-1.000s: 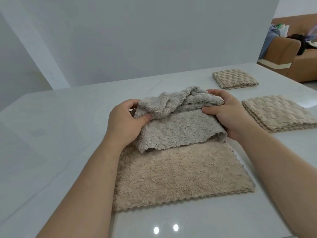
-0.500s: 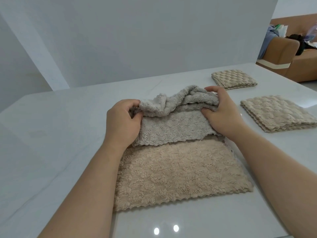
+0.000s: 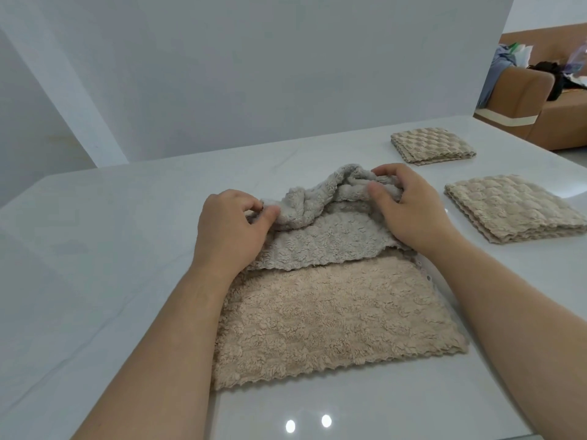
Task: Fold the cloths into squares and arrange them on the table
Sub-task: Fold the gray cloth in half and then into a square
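A grey fluffy cloth [image 3: 320, 236] lies bunched on the far half of a beige fluffy cloth [image 3: 330, 319], which is spread flat on the white table [image 3: 95, 281]. My left hand [image 3: 232, 230] pinches the grey cloth's left end between thumb and fingers. My right hand [image 3: 409, 208] grips its crumpled right end, the fingers curled over the folds. Two beige cloths folded into squares rest to the right: one near my right hand [image 3: 511, 211], one farther back [image 3: 432, 144].
A grey wall stands behind the table's far edge. Past the table's right corner is a brown sofa [image 3: 552, 103] with clothes and bags piled on it. Ceiling lights glint on the glossy table near the front edge.
Both hands have pushed the grey cloth away from me and lowered it, so more of the beige cloth shows. The grey cloth's front edge now lies flatter.
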`<action>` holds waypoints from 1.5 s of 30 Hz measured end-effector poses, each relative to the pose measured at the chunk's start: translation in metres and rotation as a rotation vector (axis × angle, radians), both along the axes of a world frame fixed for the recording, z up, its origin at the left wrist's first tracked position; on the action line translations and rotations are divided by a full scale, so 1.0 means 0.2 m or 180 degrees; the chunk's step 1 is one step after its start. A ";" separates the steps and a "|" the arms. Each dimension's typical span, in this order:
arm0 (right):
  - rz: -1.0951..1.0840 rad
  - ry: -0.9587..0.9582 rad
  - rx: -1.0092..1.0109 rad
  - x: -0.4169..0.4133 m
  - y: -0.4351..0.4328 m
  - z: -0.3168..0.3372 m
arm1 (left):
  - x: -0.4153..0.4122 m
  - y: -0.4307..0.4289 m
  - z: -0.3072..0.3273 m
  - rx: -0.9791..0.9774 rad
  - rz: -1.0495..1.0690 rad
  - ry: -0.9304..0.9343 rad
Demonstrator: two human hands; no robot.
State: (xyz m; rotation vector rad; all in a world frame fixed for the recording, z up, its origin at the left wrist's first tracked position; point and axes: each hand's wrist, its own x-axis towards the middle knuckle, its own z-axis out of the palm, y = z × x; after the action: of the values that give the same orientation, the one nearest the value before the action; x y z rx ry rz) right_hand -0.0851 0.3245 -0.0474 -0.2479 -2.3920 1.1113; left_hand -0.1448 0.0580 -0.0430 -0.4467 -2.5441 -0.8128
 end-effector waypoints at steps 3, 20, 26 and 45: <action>-0.0014 0.0076 0.0089 0.01 0.01 0.01 | 0.02 0.00 0.03 0.0249 0.0049 0.0154; -0.0601 0.0281 0.0152 -0.02 0.05 0.01 | 0.05 0.03 0.07 0.2095 -0.0265 -0.0440; -0.0389 0.0217 -0.0453 -0.01 0.03 0.03 | 0.04 0.02 0.06 0.1865 -0.0370 -0.0409; -0.0400 -0.0020 -0.1055 0.00 -0.01 0.06 | 0.03 0.03 0.06 0.1328 0.0166 -0.0582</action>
State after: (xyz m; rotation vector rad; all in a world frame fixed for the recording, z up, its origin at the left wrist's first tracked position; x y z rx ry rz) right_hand -0.0848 0.3231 -0.0352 -0.5056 -2.1535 1.4430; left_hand -0.1380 0.0636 -0.0315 -0.1769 -2.4376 -1.3778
